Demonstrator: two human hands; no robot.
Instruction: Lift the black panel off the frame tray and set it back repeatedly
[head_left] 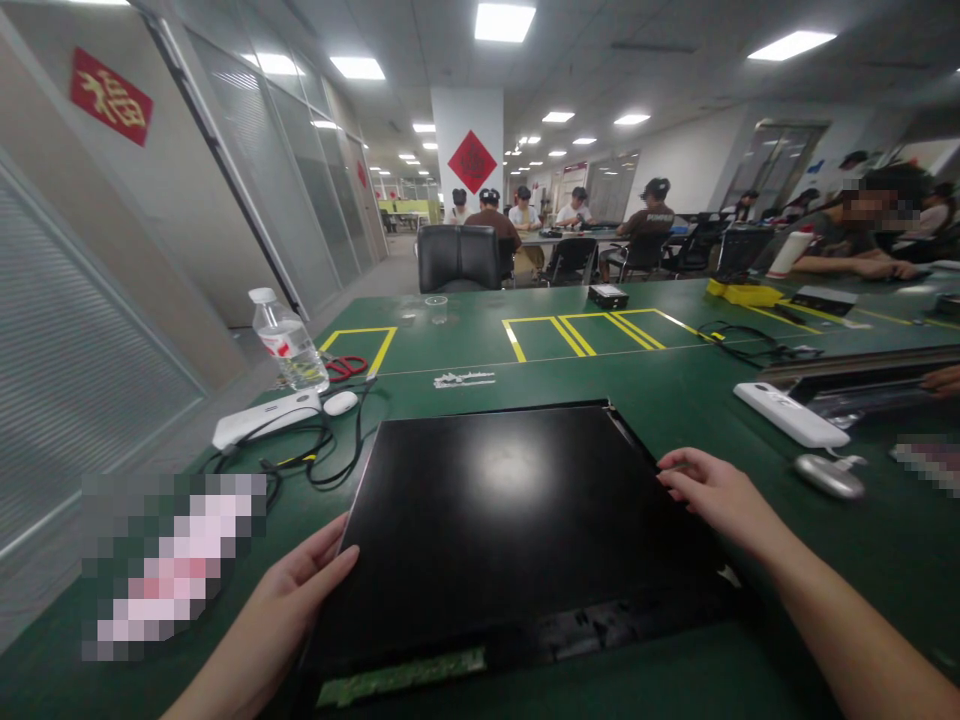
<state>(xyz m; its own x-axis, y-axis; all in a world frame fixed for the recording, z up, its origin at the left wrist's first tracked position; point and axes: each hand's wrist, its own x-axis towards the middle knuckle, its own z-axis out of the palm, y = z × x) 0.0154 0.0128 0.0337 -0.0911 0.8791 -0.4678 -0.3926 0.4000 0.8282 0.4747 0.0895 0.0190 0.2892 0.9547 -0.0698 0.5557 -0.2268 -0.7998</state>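
A dark, flat LCD panel point(480, 510) lies before me on the green table, a ceiling light mirrored in its surface. A green circuit board strip point(405, 678) shows along its near edge, and a black frame point(634, 435) borders its far right side. My left hand point(304, 575) grips the panel's left edge, thumb on top and fingers partly hidden at the side. At the right edge, my right hand point(701, 485) has its thumb and fingers pinched against the black rim; the fingertips are partly hidden.
On the left are a water bottle point(289, 340), red-handled scissors point(346, 368), a white mouse point(340, 403) and black cables point(330, 465). White scraps point(463, 380) lie beyond the panel. A white device point(791, 414) and silver mouse point(829, 476) lie right. A co-worker point(847, 230) sits far right.
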